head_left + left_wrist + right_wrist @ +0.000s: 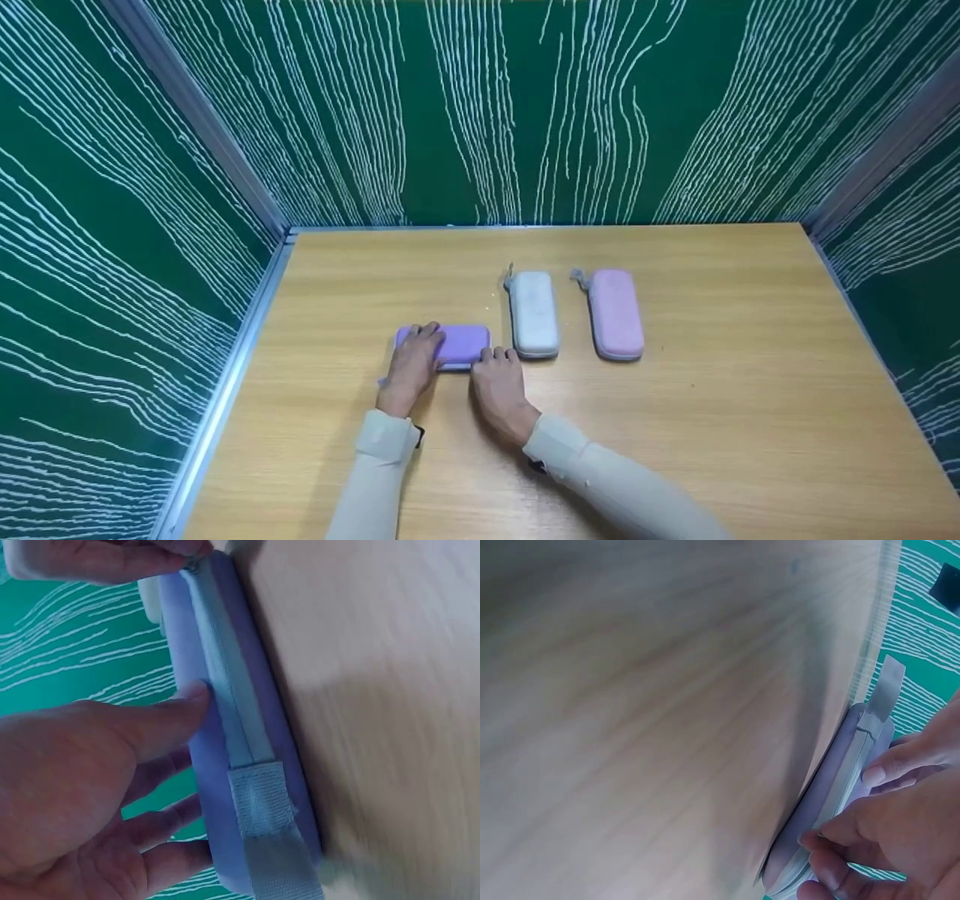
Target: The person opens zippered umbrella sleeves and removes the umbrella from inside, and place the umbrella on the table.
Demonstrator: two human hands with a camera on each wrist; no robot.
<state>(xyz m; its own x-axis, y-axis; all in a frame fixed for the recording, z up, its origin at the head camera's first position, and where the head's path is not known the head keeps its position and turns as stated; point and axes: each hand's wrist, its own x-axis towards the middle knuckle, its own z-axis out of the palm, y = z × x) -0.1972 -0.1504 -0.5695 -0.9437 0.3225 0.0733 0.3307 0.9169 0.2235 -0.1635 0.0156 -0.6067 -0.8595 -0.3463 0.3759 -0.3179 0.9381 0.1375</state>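
A purple zip-up pencil case point(465, 343) lies lengthwise across the wooden table, its zipper side facing the person. My left hand point(414, 364) holds its left part, fingers over the top and thumb against the zipper side. At the right end, my right hand point(501, 384) pinches the zipper pull, which its fingertips mostly hide. The zipper point(221, 667) runs closed along the side from the left end to those fingertips in the left wrist view. A grey fabric loop point(259, 799) sticks out from the left end.
Just right of the hands lies a light grey pencil case point(535, 315), and a pink pencil case point(618, 313) is beyond it, both pointing away from the person. Green walls point(465, 112) with white wavy lines enclose the table point(720, 420) at the back and sides.
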